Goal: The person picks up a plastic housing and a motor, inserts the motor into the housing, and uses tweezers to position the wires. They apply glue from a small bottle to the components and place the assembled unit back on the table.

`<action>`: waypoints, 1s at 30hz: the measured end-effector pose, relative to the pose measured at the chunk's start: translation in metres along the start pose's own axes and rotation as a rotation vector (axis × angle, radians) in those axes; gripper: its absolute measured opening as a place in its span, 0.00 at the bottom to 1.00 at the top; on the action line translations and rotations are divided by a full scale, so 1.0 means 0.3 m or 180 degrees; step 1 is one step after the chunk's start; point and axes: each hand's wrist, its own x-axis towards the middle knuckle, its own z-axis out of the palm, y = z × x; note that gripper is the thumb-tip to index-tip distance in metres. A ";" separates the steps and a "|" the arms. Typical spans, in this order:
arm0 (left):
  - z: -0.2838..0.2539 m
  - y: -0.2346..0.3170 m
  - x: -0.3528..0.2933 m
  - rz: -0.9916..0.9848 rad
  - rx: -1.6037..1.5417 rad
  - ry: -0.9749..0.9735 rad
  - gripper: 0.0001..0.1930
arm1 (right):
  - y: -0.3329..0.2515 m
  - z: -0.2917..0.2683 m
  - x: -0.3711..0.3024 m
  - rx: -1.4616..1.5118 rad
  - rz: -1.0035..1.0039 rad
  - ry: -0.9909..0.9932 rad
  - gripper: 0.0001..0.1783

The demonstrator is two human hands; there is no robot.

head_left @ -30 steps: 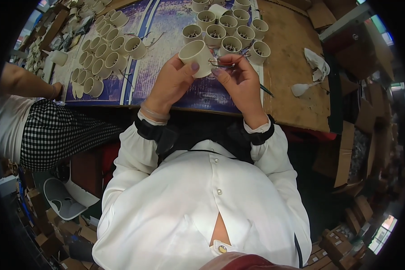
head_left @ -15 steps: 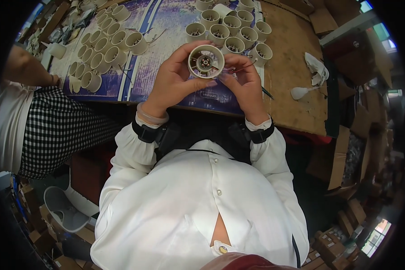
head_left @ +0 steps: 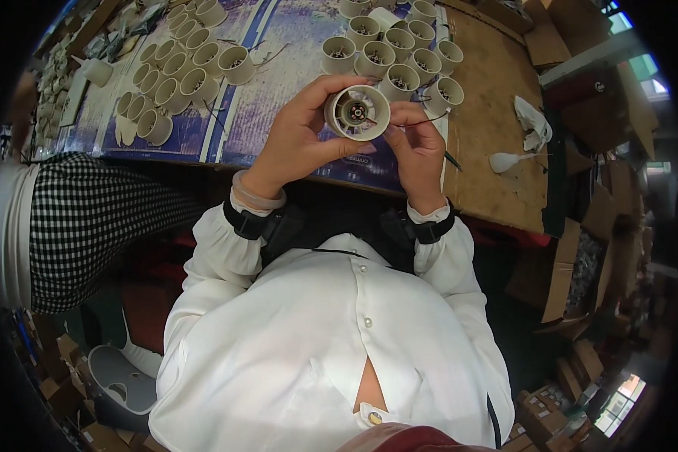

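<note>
A white round plastic housing (head_left: 358,113) with a small motor-like part at its centre is held up over the table's near edge, its open end facing me. Around its left side, the fingers and thumb of my left hand (head_left: 300,134) are closed. My right hand (head_left: 420,154) is against the housing's right side, thumb and fingers pinched together on a thin dark wire (head_left: 437,117), whose end sticks out past the fingers. Just beyond my hands stand similar white housings (head_left: 401,79) with metal parts and wires inside.
On the left are more white housings (head_left: 175,96), some with wires, and a white squeeze bottle (head_left: 96,71). Crumpled white paper (head_left: 533,128) and a white dropper bottle (head_left: 503,161) lie on the brown board at right. A person in a checked skirt (head_left: 90,226) stands at left.
The held housing has moved slightly right and is tilted a little, with both hands following. At left, the other person's arm has drawn back from the table.
</note>
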 end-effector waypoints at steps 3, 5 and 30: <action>0.009 -0.001 0.000 -0.0013 0.0086 0.0062 0.35 | -0.006 0.011 -0.018 -0.0027 0.0181 0.0139 0.05; 0.005 -0.006 0.001 -0.0012 0.0121 0.0101 0.34 | -0.011 0.027 -0.027 -0.0037 0.0369 0.0270 0.04; 0.080 -0.051 -0.027 -0.0429 0.0312 0.0933 0.33 | 0.007 0.057 -0.066 -0.0266 0.0777 0.0635 0.02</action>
